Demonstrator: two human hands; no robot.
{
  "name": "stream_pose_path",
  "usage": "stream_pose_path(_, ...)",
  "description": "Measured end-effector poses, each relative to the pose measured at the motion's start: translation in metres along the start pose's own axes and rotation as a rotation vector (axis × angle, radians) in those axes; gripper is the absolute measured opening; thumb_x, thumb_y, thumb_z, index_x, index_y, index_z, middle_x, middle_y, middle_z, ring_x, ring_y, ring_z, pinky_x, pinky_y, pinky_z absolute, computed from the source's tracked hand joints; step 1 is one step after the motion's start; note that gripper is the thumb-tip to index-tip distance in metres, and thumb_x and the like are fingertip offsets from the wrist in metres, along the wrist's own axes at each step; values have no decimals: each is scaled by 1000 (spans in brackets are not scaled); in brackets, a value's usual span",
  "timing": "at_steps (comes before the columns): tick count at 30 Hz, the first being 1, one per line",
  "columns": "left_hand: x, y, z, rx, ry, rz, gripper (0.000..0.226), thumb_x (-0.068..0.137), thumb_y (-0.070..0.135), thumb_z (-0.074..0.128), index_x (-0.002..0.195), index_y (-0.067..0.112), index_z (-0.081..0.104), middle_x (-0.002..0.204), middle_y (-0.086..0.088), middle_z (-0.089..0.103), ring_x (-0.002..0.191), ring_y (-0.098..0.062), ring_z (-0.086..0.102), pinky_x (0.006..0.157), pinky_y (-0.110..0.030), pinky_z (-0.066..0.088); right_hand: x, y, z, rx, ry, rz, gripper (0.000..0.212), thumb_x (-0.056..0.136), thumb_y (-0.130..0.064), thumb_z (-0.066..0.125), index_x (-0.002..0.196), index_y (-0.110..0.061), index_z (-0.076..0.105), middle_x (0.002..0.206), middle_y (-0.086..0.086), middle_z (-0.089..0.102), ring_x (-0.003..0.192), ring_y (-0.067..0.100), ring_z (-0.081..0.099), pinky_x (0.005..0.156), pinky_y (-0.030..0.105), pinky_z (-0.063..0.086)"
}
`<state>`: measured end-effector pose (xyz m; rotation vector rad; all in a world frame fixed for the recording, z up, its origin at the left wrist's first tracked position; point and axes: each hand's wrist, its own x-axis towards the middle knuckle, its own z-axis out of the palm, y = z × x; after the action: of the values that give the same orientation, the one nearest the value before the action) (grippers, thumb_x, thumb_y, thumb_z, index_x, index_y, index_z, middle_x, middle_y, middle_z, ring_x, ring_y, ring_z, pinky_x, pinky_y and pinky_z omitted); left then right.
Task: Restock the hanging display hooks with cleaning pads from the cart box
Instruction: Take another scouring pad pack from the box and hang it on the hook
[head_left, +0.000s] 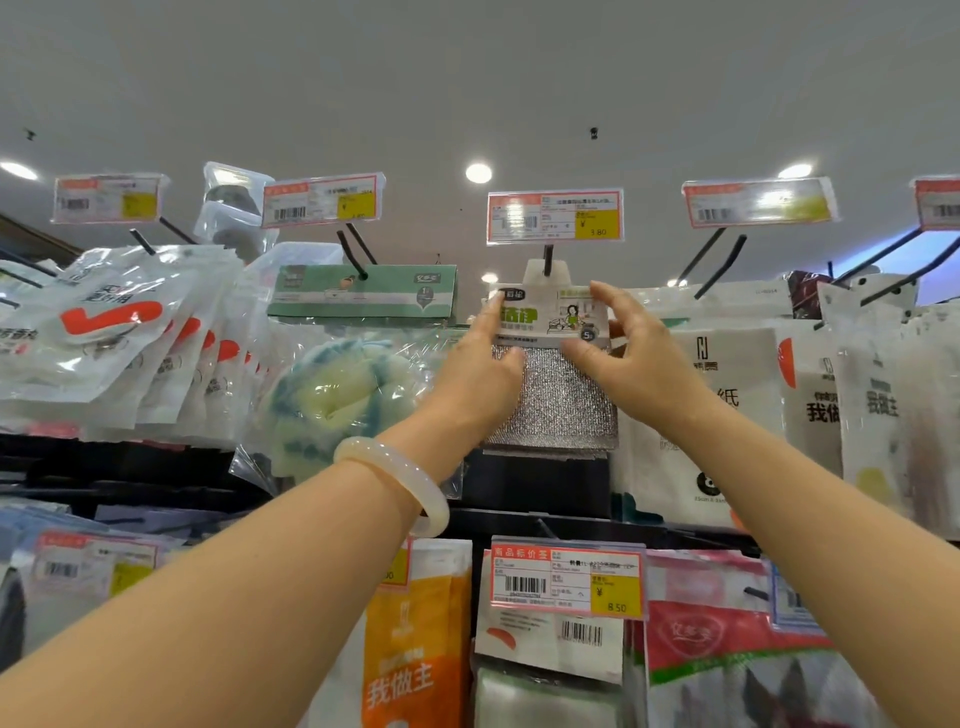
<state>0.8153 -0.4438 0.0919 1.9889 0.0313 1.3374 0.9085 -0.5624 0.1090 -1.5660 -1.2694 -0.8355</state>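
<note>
In the head view the pad pack (553, 358) hangs on the centre hook (547, 265) under the 3.80 tag (555, 216), its header hole apparently over the prong. The left hand (480, 364) presses loosely curled fingers on its left edge, while the right hand (631, 353) has fingers spread and bent at its right edge. If the hole is only partly over the tip, letting go could drop the pack; a sideways push could tear the card header or knock the sponge bag (332, 389) on the left.
</note>
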Motion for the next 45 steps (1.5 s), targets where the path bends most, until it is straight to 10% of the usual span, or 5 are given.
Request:
stream_pose_path(5,1,-14,-3,244,-49,3,88,83,20,66,147,40,9,142,-10,39,122,-27,45,99,-46,46,-7,6,8,-364,-63,-33,83,79,-46,66,147,-31,21,142,11,27,133,27,27,112,40,26)
stream_pose_path(15,14,-34,9,351,-14,-86,93,80,27,70,147,42,7,146,-16,33,130,-30,39,107,-42,36,-2,20,31,-495,-166,50,96,76,-59,61,148,-37,2,158,9,-7,145,31,-3,119,48,7)
stream_pose_path(23,1,-30,10,579,-208,-217,85,82,35,65,148,34,13,153,-15,25,137,-36,29,112,-50,29,0,8,21,-563,-491,187,95,81,-56,57,150,-28,-3,156,11,17,143,32,15,116,50,20)
stream_pose_path(30,-44,-2,17,526,-82,-26,88,80,30,68,148,30,12,154,-14,10,141,-33,13,115,-46,16,-43,-13,9,-535,-262,193,81,83,-38,65,147,-27,18,156,10,9,145,29,7,119,46,14)
stream_pose_path(45,-169,92,160,629,-520,383,86,87,32,57,150,25,-1,158,-17,-1,145,-32,0,118,-44,10,-208,20,-182,-981,-303,438,83,86,-37,60,149,-27,7,160,8,-3,146,29,-6,119,44,5)
